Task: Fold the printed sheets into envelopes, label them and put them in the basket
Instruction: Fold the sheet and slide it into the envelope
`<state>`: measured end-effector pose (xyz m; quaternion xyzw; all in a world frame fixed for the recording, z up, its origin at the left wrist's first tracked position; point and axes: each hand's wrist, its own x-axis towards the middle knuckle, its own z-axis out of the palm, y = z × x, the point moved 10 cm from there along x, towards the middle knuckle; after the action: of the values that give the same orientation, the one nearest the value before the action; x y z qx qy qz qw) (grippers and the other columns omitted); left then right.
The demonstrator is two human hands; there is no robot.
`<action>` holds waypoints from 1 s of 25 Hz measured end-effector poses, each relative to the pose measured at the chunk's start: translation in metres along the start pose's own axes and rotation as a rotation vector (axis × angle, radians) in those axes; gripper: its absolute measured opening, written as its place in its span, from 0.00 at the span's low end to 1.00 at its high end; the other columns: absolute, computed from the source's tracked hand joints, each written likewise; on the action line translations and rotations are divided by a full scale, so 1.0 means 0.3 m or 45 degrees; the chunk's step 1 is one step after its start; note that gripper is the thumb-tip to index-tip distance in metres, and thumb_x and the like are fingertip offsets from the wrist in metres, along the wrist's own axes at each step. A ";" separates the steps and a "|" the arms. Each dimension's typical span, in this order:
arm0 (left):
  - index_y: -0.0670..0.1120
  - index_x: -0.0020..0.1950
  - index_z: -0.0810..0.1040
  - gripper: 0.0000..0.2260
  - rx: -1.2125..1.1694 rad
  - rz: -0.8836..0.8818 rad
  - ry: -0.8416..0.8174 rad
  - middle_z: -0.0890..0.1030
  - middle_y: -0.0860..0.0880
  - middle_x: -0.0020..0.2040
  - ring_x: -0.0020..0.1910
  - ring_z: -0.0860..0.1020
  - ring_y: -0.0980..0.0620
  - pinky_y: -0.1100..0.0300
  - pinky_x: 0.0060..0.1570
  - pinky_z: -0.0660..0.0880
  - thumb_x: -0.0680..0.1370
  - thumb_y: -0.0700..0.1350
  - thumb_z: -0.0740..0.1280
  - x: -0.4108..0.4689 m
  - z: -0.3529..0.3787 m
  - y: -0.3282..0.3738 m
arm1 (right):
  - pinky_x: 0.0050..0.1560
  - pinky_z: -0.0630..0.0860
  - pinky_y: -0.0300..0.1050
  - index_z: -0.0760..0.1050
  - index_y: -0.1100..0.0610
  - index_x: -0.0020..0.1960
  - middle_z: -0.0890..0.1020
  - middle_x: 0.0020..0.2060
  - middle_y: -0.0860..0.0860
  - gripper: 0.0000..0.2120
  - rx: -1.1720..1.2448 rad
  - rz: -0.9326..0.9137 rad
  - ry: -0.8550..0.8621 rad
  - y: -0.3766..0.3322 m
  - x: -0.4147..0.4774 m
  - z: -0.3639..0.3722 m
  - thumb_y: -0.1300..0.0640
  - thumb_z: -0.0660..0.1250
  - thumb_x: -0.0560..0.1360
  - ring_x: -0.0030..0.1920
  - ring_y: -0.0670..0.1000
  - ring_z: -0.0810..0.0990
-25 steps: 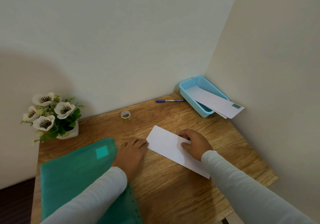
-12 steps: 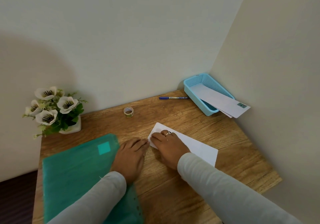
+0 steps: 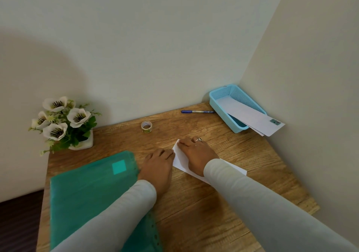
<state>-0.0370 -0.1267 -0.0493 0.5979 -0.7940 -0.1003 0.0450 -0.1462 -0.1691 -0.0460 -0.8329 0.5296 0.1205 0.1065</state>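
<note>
White folded sheet [image 3: 181, 159] under flat right fingers [image 3: 185, 143]; left fingers [image 3: 165, 152] flat, touching its edge.

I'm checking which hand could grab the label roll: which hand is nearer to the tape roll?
Left, narrowly. The left hand lies flat just below the tape roll; the right hand presses the folded sheet further to the roll's right.

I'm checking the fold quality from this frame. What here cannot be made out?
- Folded sheet, head view: its middle is hidden under the right hand and sleeve.
- Sticker on the envelope in the basket: too small to read.
- Green folder: cut off by the bottom edge.
</note>
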 end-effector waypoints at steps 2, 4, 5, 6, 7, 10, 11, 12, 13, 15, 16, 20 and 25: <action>0.51 0.79 0.65 0.22 -0.013 0.024 -0.009 0.68 0.51 0.77 0.75 0.64 0.48 0.49 0.75 0.60 0.84 0.48 0.57 -0.016 0.011 -0.008 | 0.72 0.71 0.58 0.56 0.50 0.81 0.65 0.77 0.53 0.41 0.003 0.009 -0.005 0.000 0.004 -0.001 0.57 0.73 0.74 0.74 0.61 0.65; 0.51 0.78 0.67 0.21 -0.016 0.061 0.022 0.70 0.52 0.76 0.74 0.67 0.49 0.49 0.74 0.62 0.84 0.50 0.56 -0.070 0.019 -0.033 | 0.72 0.71 0.59 0.55 0.50 0.82 0.64 0.77 0.53 0.41 0.029 0.031 -0.009 -0.003 0.001 0.006 0.57 0.73 0.74 0.74 0.61 0.64; 0.51 0.77 0.69 0.21 -0.007 0.080 0.043 0.72 0.53 0.75 0.73 0.68 0.49 0.49 0.73 0.64 0.84 0.52 0.56 -0.095 0.021 -0.040 | 0.72 0.71 0.59 0.55 0.50 0.81 0.64 0.77 0.53 0.41 0.021 0.034 0.001 -0.004 0.000 0.005 0.57 0.73 0.74 0.74 0.61 0.64; 0.51 0.76 0.71 0.21 0.007 0.104 0.057 0.74 0.53 0.73 0.73 0.70 0.49 0.49 0.72 0.65 0.84 0.52 0.58 -0.116 0.027 -0.041 | 0.72 0.71 0.58 0.56 0.51 0.81 0.64 0.77 0.54 0.41 0.001 0.031 0.002 -0.003 0.001 0.003 0.57 0.73 0.74 0.74 0.61 0.64; 0.51 0.75 0.72 0.21 0.019 0.129 0.064 0.75 0.53 0.73 0.72 0.71 0.49 0.49 0.71 0.66 0.83 0.53 0.59 -0.132 0.035 -0.042 | 0.72 0.71 0.58 0.56 0.51 0.81 0.64 0.77 0.54 0.41 -0.018 0.022 -0.003 -0.004 0.001 0.000 0.56 0.73 0.74 0.73 0.61 0.65; 0.50 0.75 0.74 0.21 0.000 0.143 0.101 0.75 0.53 0.72 0.72 0.71 0.50 0.49 0.72 0.66 0.83 0.53 0.59 -0.145 0.036 -0.048 | 0.71 0.71 0.59 0.57 0.54 0.80 0.65 0.76 0.55 0.41 -0.126 -0.089 0.016 -0.054 -0.010 -0.007 0.56 0.75 0.74 0.72 0.62 0.68; 0.51 0.74 0.74 0.21 -0.007 0.140 0.117 0.75 0.53 0.71 0.71 0.71 0.50 0.49 0.72 0.66 0.83 0.53 0.59 -0.144 0.033 -0.050 | 0.70 0.72 0.60 0.58 0.55 0.80 0.66 0.76 0.55 0.39 -0.197 -0.181 0.045 -0.095 -0.022 0.002 0.56 0.74 0.74 0.71 0.62 0.70; 0.51 0.73 0.75 0.20 -0.008 0.141 0.135 0.76 0.52 0.71 0.71 0.72 0.50 0.49 0.71 0.67 0.82 0.54 0.59 -0.144 0.030 -0.051 | 0.70 0.71 0.60 0.60 0.55 0.79 0.66 0.76 0.55 0.37 -0.255 -0.283 0.081 -0.141 -0.038 0.020 0.56 0.73 0.75 0.71 0.63 0.70; 0.51 0.72 0.76 0.20 -0.006 0.143 0.149 0.77 0.52 0.70 0.70 0.72 0.50 0.49 0.71 0.67 0.82 0.54 0.58 -0.146 0.029 -0.051 | 0.69 0.71 0.61 0.61 0.56 0.79 0.66 0.76 0.55 0.34 -0.263 -0.361 0.116 -0.179 -0.055 0.042 0.57 0.72 0.76 0.71 0.63 0.70; 0.50 0.70 0.77 0.21 -0.020 0.153 0.165 0.78 0.52 0.68 0.69 0.73 0.50 0.48 0.69 0.69 0.82 0.54 0.57 -0.149 0.030 -0.044 | 0.70 0.71 0.61 0.63 0.55 0.78 0.66 0.76 0.54 0.33 -0.191 -0.390 0.141 -0.192 -0.070 0.070 0.57 0.71 0.77 0.70 0.62 0.69; 0.50 0.70 0.77 0.21 -0.026 0.160 0.173 0.78 0.52 0.68 0.68 0.74 0.50 0.48 0.69 0.70 0.82 0.55 0.57 -0.150 0.030 -0.042 | 0.70 0.70 0.61 0.62 0.54 0.79 0.65 0.77 0.53 0.34 -0.154 -0.362 0.129 -0.174 -0.062 0.069 0.56 0.71 0.76 0.70 0.62 0.69; 0.51 0.72 0.76 0.21 -0.058 0.157 0.182 0.77 0.52 0.68 0.69 0.73 0.50 0.48 0.69 0.69 0.82 0.54 0.56 -0.146 0.022 -0.050 | 0.72 0.70 0.59 0.59 0.50 0.79 0.65 0.76 0.51 0.39 -0.056 -0.096 0.056 -0.043 0.013 0.010 0.57 0.73 0.73 0.71 0.61 0.68; 0.51 0.73 0.75 0.21 -0.063 0.155 0.163 0.76 0.53 0.69 0.70 0.72 0.51 0.49 0.70 0.67 0.82 0.54 0.56 -0.148 0.019 -0.050 | 0.69 0.73 0.59 0.63 0.54 0.77 0.67 0.75 0.53 0.35 -0.066 -0.071 -0.022 -0.069 0.020 -0.039 0.58 0.72 0.74 0.70 0.61 0.70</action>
<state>-0.0116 -0.0876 -0.0559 0.5526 -0.8215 -0.0787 0.1165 -0.1241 -0.1692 -0.0356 -0.8487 0.5019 0.1386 0.0927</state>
